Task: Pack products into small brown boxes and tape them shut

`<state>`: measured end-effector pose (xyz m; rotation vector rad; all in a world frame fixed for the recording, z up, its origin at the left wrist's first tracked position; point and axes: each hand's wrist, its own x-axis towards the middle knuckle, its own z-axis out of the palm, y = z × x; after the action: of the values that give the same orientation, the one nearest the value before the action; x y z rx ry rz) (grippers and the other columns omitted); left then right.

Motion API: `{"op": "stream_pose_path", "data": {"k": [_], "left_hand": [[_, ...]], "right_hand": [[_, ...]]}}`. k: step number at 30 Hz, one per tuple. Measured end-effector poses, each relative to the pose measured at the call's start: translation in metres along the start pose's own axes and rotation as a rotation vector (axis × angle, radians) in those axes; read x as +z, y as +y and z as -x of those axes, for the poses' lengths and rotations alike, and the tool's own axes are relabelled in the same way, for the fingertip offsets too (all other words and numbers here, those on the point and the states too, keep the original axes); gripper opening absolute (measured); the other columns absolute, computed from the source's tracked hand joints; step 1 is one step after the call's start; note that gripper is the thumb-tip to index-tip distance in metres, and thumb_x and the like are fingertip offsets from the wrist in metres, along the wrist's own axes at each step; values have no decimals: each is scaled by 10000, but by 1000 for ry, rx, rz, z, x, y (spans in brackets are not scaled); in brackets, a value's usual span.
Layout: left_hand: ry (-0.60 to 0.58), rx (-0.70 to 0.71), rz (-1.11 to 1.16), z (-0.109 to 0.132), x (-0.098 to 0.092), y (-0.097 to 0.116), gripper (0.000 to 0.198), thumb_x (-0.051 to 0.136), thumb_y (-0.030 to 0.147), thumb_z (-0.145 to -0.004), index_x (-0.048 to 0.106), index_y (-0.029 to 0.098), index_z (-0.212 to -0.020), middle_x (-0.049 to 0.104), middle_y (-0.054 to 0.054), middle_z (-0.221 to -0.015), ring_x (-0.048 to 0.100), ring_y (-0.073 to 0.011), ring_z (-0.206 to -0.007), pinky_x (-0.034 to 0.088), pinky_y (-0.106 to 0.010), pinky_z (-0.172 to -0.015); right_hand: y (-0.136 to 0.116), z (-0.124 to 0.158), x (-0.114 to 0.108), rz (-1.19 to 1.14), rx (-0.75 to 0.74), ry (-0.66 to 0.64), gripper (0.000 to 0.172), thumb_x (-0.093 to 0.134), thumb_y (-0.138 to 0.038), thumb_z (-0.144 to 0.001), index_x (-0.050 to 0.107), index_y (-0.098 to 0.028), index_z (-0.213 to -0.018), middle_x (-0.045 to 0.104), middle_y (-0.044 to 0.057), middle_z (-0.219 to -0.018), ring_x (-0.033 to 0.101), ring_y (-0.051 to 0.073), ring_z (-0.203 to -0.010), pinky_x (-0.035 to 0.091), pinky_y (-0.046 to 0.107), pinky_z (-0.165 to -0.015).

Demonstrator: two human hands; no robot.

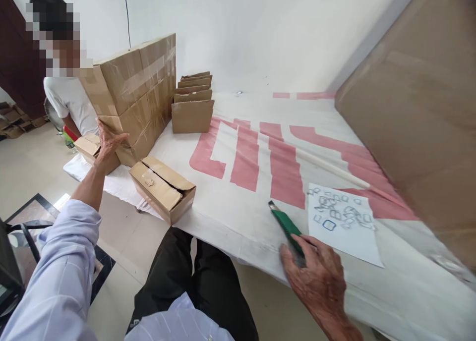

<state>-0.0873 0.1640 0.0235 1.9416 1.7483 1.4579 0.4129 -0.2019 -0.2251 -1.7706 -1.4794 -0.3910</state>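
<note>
Fingers (113, 134) of the left hand (107, 143) are lying splayed on the stiff, likely heavy box stack (134, 93) at the counter's (241, 217) left edge, best gripped low at its corners, while those of the right hand (316, 276) are clamping a green knife (286, 225).

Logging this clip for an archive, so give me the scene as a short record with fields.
Surface: white cloth with red marks
Left hand: open, flat against stack of taped cartons
Right hand: on handle of green cutter, grip unclear
Nearby: small carton; paper sheet with small metal rings
Other: person in white shirt behind the stack
</note>
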Motion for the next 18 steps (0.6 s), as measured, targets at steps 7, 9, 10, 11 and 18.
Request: {"op": "stream_pose_path", "data": {"k": [7,9,10,11,18], "left_hand": [[38,50,-22,-2,-12,-2,1024,987,473,-644,567,35,-1469,517,-218,-1639,156,-401,-1689,241,-551,-1313],[46,68,-15,0,-16,-1,964,980,469,-653,595,25,-1418,554,-207,-1596,195,-380,-1669,247,-543,-1298],[54,73,-7,2,-18,0,947,981,461,-649,603,22,-1398,559,-204,-1585,208,-377,-1659,240,-542,-1297],[59,77,3,4,-18,2,938,982,450,-643,603,19,-1386,557,-202,-1581,216,-374,-1652,227,-541,-1299],[31,83,-12,18,-15,11,787,945,441,-747,625,34,-1341,521,-194,-1592,92,-374,-1669,127,-576,-1303]], "right_hand": [[-3,-3,-1,-32,19,18,334,552,-427,-1023,728,-180,-1162,734,203,-1140,669,368,-1075,532,535,-995],[-3,-4,0,-29,20,17,335,544,-427,-1024,726,-182,-1163,735,204,-1146,671,369,-1075,535,538,-993],[-3,-4,0,-29,25,16,337,541,-428,-1022,726,-184,-1165,734,201,-1148,672,369,-1079,535,540,-997],[-3,-4,1,-29,31,17,338,541,-430,-1021,725,-186,-1165,734,198,-1148,673,369,-1083,536,540,-1001],[-2,-3,0,1,20,13,347,534,-432,-1034,730,-178,-1166,739,201,-1156,674,380,-1098,538,539,-989]]}}
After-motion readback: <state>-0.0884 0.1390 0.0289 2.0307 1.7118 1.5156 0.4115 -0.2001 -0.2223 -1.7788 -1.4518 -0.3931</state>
